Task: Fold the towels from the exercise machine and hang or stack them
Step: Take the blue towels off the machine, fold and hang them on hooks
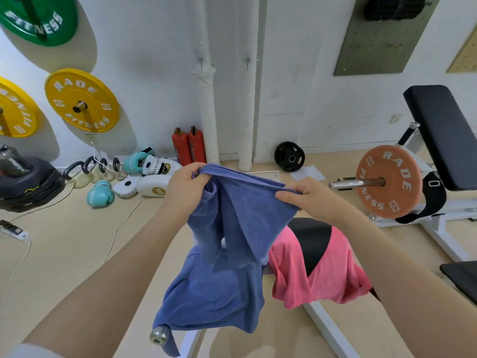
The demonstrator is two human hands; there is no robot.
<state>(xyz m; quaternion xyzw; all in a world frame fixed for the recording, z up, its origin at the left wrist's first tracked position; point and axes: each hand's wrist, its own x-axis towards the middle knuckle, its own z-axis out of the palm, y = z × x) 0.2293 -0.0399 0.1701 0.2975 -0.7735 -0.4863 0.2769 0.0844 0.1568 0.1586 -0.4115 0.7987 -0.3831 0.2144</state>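
Gripping blue towel [222,254] by its top edge, left hand [187,180] and right hand [307,196] raised apart.

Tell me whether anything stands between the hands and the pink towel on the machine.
Yes: the blue towel, which the left hand and right hand both grip along its top edge, hangs in front of the pink towel, overlapping its left edge.
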